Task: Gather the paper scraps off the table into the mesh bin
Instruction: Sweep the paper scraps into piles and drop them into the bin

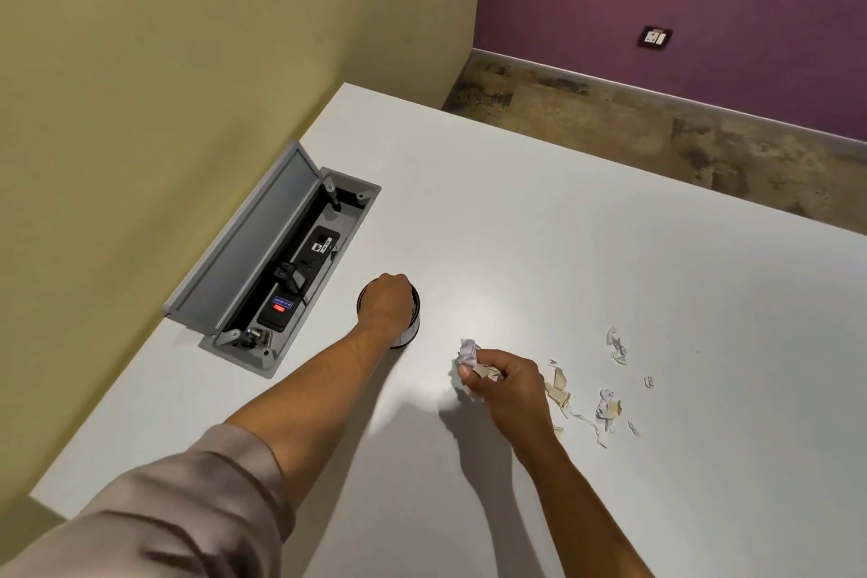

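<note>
Open cable box (pixel 281 268), lid up, sits sunk into the surface (pixel 539 225) near its left edge, w/ a power strip inside. Just right of it, the left hand (pixel 385 303) rests over the mouth of the mesh bin (pixel 412 329); fingers curl down at the rim, whether holding anything can't be told. Mid-surface, the right hand (pixel 504 383) has its fingers clamped on a crumpled wad of paper scraps (pixel 469 354), not yet binned. Farther right, loose scraps (pixel 607 408) lie scattered toward the right edge. Judged partway done: approx. a handful left. Nothing blocks the bin's approach.
</note>
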`<act>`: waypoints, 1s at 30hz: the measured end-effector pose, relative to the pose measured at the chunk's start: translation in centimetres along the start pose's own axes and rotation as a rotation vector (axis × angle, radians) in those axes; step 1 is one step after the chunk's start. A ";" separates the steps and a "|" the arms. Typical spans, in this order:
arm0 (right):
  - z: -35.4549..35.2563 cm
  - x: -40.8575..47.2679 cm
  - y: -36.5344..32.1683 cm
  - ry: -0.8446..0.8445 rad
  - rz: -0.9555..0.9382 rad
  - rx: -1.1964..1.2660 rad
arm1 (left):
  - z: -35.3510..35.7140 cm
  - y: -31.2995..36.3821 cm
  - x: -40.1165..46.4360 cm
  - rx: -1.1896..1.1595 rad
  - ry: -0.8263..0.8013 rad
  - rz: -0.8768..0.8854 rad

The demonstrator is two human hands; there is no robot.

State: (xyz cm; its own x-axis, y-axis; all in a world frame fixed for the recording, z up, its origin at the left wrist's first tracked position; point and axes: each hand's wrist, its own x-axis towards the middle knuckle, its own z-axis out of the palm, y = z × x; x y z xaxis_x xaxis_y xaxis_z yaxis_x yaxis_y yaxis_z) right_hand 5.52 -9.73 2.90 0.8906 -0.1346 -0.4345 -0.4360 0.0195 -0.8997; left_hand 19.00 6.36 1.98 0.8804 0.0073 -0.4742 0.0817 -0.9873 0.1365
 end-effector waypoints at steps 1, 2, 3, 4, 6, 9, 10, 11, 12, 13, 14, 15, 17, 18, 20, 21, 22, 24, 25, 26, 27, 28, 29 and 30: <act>0.2 0.1 0.0 -0.002 0.005 0.013 | -0.1 0.0 0.1 -0.002 -0.006 -0.003; 0.3 0.1 -0.1 0.000 0.012 0.015 | -0.2 0.0 0.1 -0.013 -0.013 -0.004; 0.4 0.0 -0.1 0.001 0.016 0.016 | -0.2 -0.1 0.1 -0.029 -0.022 -0.005; 0.5 0.0 -0.1 0.000 0.017 0.017 | -0.3 -0.2 0.1 -0.048 -0.033 -0.007; 0.4 -0.2 -0.1 0.003 0.006 0.004 | -0.6 -0.3 -0.1 -0.105 -0.052 -0.013; 0.0 -0.5 0.0 0.013 -0.005 -0.028 | -1.9 -0.7 -0.7 -0.190 -0.084 0.014; 0.0 -0.7 0.1 0.018 -0.004 -0.032 | -2.5 -0.9 -1.0 -0.217 -0.101 0.029; 0.0 -0.8 0.1 0.025 0.002 -0.034 | -3.0 -1.1 -1.2 -0.238 -0.119 0.047; -0.1 -1.0 0.2 0.033 0.011 -0.032 | -3.6 -1.2 -1.5 -0.250 -0.134 0.063; -0.1 -1.2 0.3 0.039 0.020 -0.025 | -4.1 -1.4 -1.8 -0.266 -0.146 0.072; -0.1 -1.3 0.3 0.043 0.025 -0.021 | -4.6 -1.6 -2.0 -0.288 -0.156 0.081; -0.1 -1.5 0.4 0.048 0.026 -0.027 | -5.0 -1.9 -2.1 -0.298 -0.157 0.093; -0.2 -1.7 0.6 0.058 0.023 -0.056 | -5.8 -2.4 -2.3 -0.263 -0.114 0.121; -0.3 -1.8 0.7 0.061 0.027 -0.059 | -6.1 -2.6 -2.3 -0.245 -0.082 0.133; -0.4 -1.9 1.0 0.060 0.040 -0.059 | -6.2 -3.1 -2.4 -0.208 -0.022 0.144; -0.5 -2.0 1.1 0.061 0.044 -0.064 | -5.9 -3.2 -2.5 -0.186 -0.001 0.148; -0.5 -2.0 1.3 0.063 0.048 -0.068 | -5.5 -3.2 -2.7 -0.162 0.012 0.155; -0.6 -2.1 1.6 0.070 0.063 -0.065 | -4.4 -3.0 -3.0 -0.111 0.008 0.160; -0.6 -2.1 1.7 0.071 0.071 -0.061 | -3.7 -2.8 -3.1 -0.079 0.002 0.158; -0.6 -2.1 1.8 0.070 0.075 -0.057 | -3.2 -2.6 -3.1 -0.047 0.001 0.159; -0.7 -2.2 1.9 0.068 0.074 -0.056 | -2.6 -2.5 -3.0 -0.016 0.001 0.158; -0.7 -2.2 2.0 0.066 0.070 -0.055 | -2.2 -2.3 -2.9 0.016 0.000 0.158; -0.7 -2.2 1.9 0.063 0.066 -0.049 | -1.9 -2.1 -2.7 0.051 -0.003 0.159; -0.7 -2.2 1.8 0.057 0.061 -0.037 | -1.7 -1.9 -2.6 0.081 -0.007 0.160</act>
State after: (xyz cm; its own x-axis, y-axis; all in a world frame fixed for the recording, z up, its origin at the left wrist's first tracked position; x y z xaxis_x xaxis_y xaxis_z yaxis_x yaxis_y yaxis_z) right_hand 2.72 -10.05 2.21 0.8540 -0.1904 -0.4841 -0.4944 -0.0074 -0.8692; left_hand 17.36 8.52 4.36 0.8758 -0.1513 -0.4583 -0.0970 -0.9854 0.1400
